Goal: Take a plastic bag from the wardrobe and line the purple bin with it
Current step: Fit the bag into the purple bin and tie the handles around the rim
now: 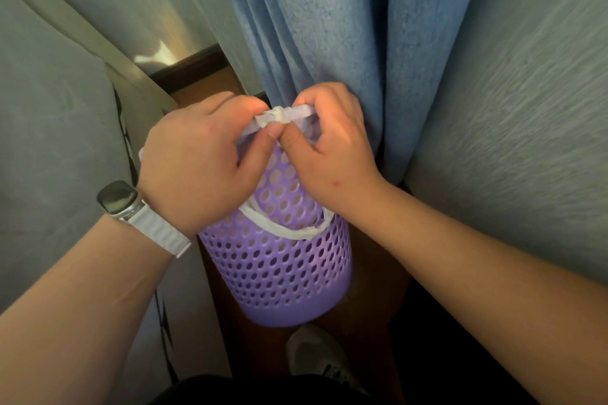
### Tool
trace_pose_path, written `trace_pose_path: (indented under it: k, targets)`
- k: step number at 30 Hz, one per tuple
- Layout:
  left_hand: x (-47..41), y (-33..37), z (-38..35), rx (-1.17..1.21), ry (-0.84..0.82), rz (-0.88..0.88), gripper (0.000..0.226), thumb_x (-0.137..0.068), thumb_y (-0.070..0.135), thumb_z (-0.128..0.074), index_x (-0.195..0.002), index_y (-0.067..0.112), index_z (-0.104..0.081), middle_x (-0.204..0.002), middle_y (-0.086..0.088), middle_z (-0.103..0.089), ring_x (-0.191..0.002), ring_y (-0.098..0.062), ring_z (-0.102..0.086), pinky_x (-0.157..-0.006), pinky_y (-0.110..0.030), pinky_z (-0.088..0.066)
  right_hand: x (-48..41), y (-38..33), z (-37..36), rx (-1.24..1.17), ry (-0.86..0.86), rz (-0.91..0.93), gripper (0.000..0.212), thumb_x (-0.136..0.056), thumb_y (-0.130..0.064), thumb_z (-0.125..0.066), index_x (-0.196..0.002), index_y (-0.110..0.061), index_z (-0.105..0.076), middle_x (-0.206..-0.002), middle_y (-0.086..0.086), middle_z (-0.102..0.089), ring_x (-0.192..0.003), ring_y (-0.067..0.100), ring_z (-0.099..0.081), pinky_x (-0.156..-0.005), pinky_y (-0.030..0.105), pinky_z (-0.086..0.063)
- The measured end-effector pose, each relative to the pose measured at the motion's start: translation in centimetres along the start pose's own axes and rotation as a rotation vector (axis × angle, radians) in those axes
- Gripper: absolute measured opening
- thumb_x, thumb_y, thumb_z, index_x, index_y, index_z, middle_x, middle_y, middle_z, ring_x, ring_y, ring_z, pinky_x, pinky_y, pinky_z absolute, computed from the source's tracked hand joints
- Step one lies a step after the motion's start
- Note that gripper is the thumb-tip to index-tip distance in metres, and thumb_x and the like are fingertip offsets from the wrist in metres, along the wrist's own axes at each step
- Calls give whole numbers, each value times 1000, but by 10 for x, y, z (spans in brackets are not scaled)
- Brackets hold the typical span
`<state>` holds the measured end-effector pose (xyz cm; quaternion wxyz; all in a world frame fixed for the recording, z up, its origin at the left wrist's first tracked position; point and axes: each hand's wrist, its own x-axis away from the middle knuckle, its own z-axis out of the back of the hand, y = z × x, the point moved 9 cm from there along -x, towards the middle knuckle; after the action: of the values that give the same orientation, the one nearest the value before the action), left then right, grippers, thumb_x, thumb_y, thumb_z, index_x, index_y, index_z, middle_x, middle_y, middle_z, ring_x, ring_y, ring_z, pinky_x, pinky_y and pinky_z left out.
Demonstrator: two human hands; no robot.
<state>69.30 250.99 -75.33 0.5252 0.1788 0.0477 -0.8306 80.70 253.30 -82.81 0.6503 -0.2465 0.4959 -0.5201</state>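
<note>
1. Lining step well along, by the look of it: plastic bag [289, 230] already inside the purple bin [279, 270], one white handle loop draped over the near rim.
2. Purple bin standing upright on the dark floor [371, 276], just in front of the blue curtain [329, 26], with a light shoe [316, 352] near its base.
3. Left hand [200, 161] pinching a bunched white knot of bag at the far rim, thumb and fingertips closed on it.
4. Right hand [332, 141] clenched on the same bunch from the other side, thumbs nearly touching.
5. Probably tying or tucking slack so the liner grips the rim.
6. Next move: likely a firm pull to tighten, then pressing the knot under or over the rim without dragging the near handle loop off.
7. Hidden: far rim and bin mouth behind both hands; how deep the bag sits unclear, only pale film showing through the holes.
8. Wardrobe not identifiable; grey fabric surfaces at left and right, watch [118, 197] on the left wrist, forearms cut off by the frame edge.
</note>
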Motion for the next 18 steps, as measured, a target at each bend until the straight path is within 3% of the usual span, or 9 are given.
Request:
trace_pose_path:
  k: [4, 9, 14, 18]
  targets:
    - [1, -2, -2, -17, -24, -23, 29, -94, 33, -50, -103, 11, -65, -88, -7, -67, -72, -27, -63, -57, -30, -42, -4, 5, 0, -96, -37, -9, 30, -83, -40, -58, -100, -15, -62, -102, -7, -53, -99, 17, -53, -87, 38, -46]
    - [3, -8, 4, -49, 29, 9, 22, -93, 27, -51, -98, 11, -64, -86, -8, -67, -72, -30, -63, -55, -34, -45, -9, 19, 7, -164, -52, -29, 34, -85, -38, -58, -110, -15, -63, -112, -10, -52, -113, 16, -54, -100, 38, -44]
    - [3, 1, 8, -71, 61, 1, 19, -92, 24, -53, -88, 8, -63, -77, -9, -63, -65, -26, -58, -59, -26, -29, -12, 21, 9, -191, -17, -75, 22, -83, -32, -57, -96, -14, -59, -96, -17, -52, -99, 12, -55, -88, 39, -47]
    - [2, 2, 9, 13, 31, -19, 32, -93, 37, -49, -94, 9, -66, -77, -6, -61, -65, -23, -56, -55, -31, -39, -9, 20, 8, -175, 7, -94, 20, -83, -35, -54, -97, -21, -56, -96, -17, -51, -99, 17, -55, -88, 42, -47]
